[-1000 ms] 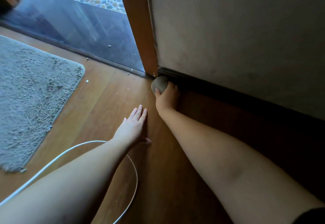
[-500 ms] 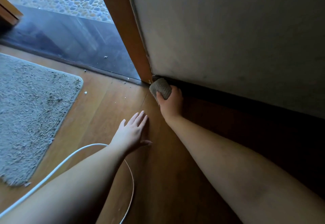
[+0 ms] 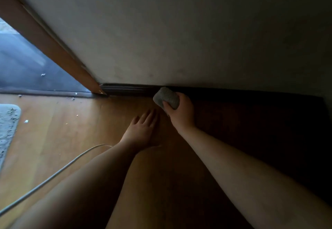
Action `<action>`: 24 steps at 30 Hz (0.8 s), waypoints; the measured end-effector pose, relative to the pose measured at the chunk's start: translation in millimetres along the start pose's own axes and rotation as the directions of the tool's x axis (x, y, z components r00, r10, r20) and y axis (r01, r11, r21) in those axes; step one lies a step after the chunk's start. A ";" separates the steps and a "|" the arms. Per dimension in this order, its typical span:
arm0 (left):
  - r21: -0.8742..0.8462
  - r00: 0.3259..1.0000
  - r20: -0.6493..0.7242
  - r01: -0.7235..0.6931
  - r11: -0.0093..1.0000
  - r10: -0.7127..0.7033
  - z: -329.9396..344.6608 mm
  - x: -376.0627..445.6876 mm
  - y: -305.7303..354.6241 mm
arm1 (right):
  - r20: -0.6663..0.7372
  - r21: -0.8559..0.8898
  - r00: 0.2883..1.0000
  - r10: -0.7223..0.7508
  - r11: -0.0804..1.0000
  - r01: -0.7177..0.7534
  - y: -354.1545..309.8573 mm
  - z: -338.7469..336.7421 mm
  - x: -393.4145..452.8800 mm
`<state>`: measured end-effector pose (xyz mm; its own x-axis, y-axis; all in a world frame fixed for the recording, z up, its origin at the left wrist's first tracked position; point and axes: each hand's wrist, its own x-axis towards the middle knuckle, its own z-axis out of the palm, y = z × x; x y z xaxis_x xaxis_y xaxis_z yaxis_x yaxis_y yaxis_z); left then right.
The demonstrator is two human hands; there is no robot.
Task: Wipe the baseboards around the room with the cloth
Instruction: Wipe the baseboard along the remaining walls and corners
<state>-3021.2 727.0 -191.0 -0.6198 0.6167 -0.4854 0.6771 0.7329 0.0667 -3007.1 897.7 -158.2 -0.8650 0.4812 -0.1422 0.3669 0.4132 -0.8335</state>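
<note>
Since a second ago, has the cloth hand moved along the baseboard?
Yes. The right hand with the cloth has slid rightward along the baseboard, away from the door frame's foot that it was touching before.

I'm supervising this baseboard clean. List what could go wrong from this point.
1. The baseboard to the right of the cloth lies in deep shadow, so the right hand may miss dust there.
2. The white cable loops beside the left arm and could snag as the person shifts along.
3. The left hand bears flat on the wooden floor and might slip.
</note>
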 end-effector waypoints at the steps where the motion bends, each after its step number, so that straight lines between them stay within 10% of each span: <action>1: -0.002 1.000 -0.004 -0.018 1.000 0.018 -1.4 5.7 9.8 | -0.010 -0.021 1.000 -0.008 1.000 0.007 8.6 -12.1 1.0; 11: 0.073 0.956 -0.031 -0.288 0.955 0.291 -5.6 56.6 79.2 | -0.130 -0.290 0.992 -0.008 0.957 -0.031 111.6 -157.5 -8.7; 16: 0.100 0.916 -0.024 -0.396 0.913 0.400 -9.9 78.7 122.9 | -0.512 -0.105 0.817 0.266 0.924 -0.367 159.7 -224.0 -17.8; 24: 0.083 0.943 -0.009 -0.332 0.940 0.334 -10.0 86.0 140.8 | -0.697 0.044 0.619 0.362 0.883 -0.467 174.5 -284.4 3.7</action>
<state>-2983.1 886.2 -214.7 -0.3618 0.8287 -0.4271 0.8750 0.4599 0.1512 -2848.9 1191.5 -152.3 -0.1643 0.9863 -0.0177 0.7133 0.1063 -0.6927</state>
